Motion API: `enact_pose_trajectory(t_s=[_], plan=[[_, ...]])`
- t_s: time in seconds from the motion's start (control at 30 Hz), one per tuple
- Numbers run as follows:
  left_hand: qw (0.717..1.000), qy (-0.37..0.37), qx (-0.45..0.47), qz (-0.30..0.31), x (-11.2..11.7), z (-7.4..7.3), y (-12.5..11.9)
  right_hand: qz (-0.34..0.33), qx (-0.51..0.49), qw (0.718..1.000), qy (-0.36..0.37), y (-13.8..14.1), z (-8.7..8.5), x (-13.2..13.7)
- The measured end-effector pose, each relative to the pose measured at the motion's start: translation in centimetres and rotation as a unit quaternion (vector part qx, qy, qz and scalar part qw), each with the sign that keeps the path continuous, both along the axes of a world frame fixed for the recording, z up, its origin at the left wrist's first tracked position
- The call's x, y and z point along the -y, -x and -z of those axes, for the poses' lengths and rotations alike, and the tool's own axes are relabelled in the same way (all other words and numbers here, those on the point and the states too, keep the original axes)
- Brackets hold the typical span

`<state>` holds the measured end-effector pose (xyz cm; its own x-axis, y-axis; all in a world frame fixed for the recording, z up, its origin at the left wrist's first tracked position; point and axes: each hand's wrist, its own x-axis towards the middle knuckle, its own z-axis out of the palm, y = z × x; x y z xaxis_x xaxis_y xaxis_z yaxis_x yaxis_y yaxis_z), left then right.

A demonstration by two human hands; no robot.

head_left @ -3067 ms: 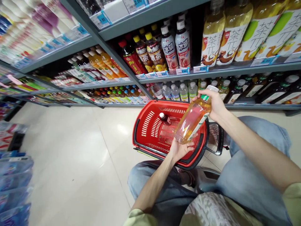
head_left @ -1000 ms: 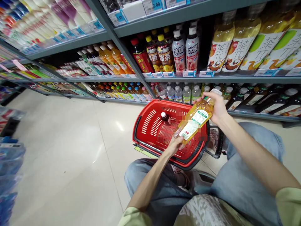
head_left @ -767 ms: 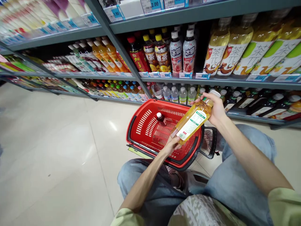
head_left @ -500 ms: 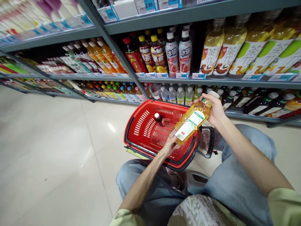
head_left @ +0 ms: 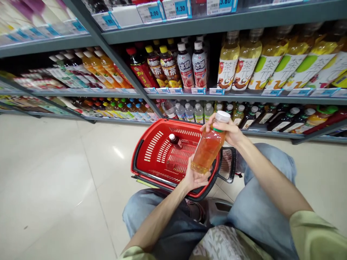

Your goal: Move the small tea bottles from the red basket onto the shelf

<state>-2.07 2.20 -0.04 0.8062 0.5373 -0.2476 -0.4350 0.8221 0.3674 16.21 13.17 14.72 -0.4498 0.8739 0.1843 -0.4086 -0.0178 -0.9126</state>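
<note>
Both hands hold a clear bottle of amber drink (head_left: 207, 150), tilted above the right side of a red shopping basket (head_left: 148, 134). My right hand (head_left: 227, 129) is closed around its neck, just below the white cap. Under the bottle's base lies my left hand (head_left: 197, 177), supporting it with the thumb at its side and the fingers curled below. The side of the bottle facing me shows the liquid without a printed label. Inside the basket, a small dark bottle with a white cap (head_left: 176, 141) lies near the back.
Grey shelves (head_left: 176, 30) full of drinks run across in front of me. Tall tea bottles (head_left: 246, 68) stand on the middle shelf, with dark bottles (head_left: 287, 119) below. The basket's black handle (head_left: 231, 166) sticks out beside my bent knee (head_left: 271, 169). Pale floor tiles (head_left: 54, 180) extend left.
The bottle has been turned in my hands, so its white-and-green label has swung out of sight and plain amber liquid shows. My left hand has shifted under its base. The view has moved slightly right.
</note>
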Motion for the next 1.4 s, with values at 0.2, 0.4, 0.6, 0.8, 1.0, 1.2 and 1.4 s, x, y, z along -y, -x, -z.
enact_pose_trajectory(t_s=[0.2,0.4,0.6,0.8,1.0,1.2,1.4], plan=[[0.991,-0.078,-0.011,0.105,0.7,0.4,-0.3,0.051,0.035,0.998,-0.019,0.1,0.2,-0.1],[0.985,-0.125,-0.095,0.069,0.1,-0.4,-0.8,0.204,0.087,0.975,0.009,0.3,1.0,0.0],[0.949,-0.195,-0.238,-0.073,-1.5,0.4,-1.4,0.317,0.128,0.940,-0.012,-0.4,1.7,-0.4],[0.924,-0.218,-0.294,-0.114,-1.7,1.0,-1.3,0.320,0.160,0.934,-0.024,-1.4,1.5,-0.9],[0.887,-0.304,-0.329,-0.111,-1.1,0.2,-1.4,0.293,0.217,0.930,-0.058,-2.2,0.1,-0.5],[0.879,-0.315,-0.345,-0.097,-1.3,-0.7,-2.2,0.320,0.202,0.923,-0.067,-3.4,0.0,-0.8],[0.885,-0.344,-0.309,-0.057,-1.5,0.5,-2.6,0.370,0.243,0.891,-0.103,-4.6,0.1,-1.0]])
